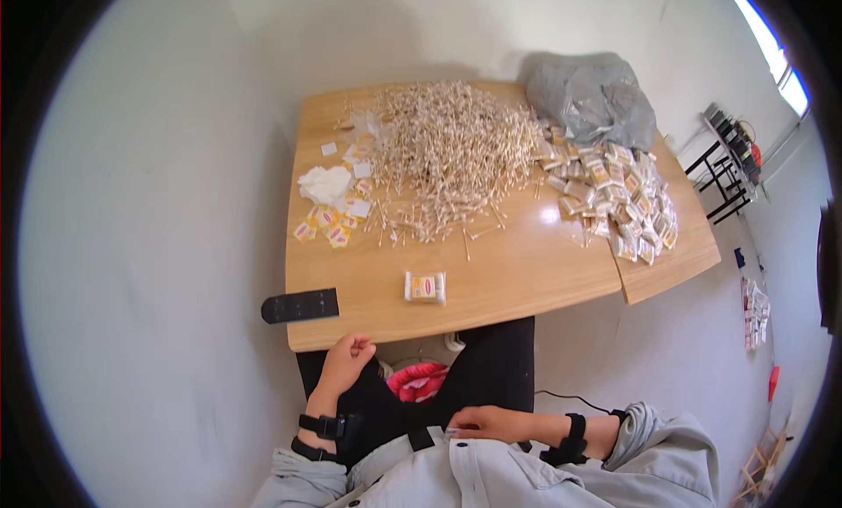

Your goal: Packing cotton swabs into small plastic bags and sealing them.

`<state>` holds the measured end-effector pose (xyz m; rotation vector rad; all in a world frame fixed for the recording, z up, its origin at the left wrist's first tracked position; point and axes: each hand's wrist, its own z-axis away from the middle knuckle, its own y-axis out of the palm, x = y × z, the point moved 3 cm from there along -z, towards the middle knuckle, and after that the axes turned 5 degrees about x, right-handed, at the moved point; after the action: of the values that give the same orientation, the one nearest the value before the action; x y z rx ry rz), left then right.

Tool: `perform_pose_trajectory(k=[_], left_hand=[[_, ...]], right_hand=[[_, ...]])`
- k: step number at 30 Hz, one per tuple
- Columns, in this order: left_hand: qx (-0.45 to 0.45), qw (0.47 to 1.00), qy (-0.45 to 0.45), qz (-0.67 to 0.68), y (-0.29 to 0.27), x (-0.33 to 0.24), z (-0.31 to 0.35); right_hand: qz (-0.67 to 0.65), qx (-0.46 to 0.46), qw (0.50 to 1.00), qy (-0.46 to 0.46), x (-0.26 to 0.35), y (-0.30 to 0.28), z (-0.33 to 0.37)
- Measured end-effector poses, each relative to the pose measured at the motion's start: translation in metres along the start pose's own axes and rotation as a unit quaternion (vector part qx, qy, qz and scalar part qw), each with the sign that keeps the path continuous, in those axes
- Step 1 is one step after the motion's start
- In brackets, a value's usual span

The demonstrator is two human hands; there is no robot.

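Observation:
Just off the table's front left edge is my left hand, its fingers curled in and nothing visible in them. My right hand rests low against the front of my light jacket. Its fingers bend together at the hem, and whatever they may hold is hidden. A small clear packet of cotton swabs with a yellow and white label lies alone near the front of the wooden table, apart from both hands. Behind it spreads a big heap of loose cotton swabs.
A black flat strip overhangs the left edge. Yellow and white label cards and a crumpled white tissue lie at left. Many filled packets are piled at right, before a grey plastic bag. Red cloth shows below the table.

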<state>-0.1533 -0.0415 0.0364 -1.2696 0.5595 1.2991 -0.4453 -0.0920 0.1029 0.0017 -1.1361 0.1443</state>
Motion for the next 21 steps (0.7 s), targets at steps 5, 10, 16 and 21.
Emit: perform_pose_trajectory(k=[5,10,16,21], left_hand=[[-0.015,1.0,0.023,0.004,-0.013,-0.006,0.02],[-0.025,0.999,0.028,0.01,-0.022,-0.005,0.029],[-0.026,1.0,0.016,-0.002,-0.032,0.004,0.035],[-0.029,0.999,0.016,-0.018,-0.036,0.02,0.028]], right_hand=[[-0.344,0.068,0.868,0.351,0.009,0.001,0.032],[-0.158,0.292,0.929,0.162,-0.008,0.001,0.03],[0.215,0.059,0.971,-0.087,0.125,-0.035,-0.005],[0.104,0.291,0.927,-0.212,0.136,0.022,-0.015]])
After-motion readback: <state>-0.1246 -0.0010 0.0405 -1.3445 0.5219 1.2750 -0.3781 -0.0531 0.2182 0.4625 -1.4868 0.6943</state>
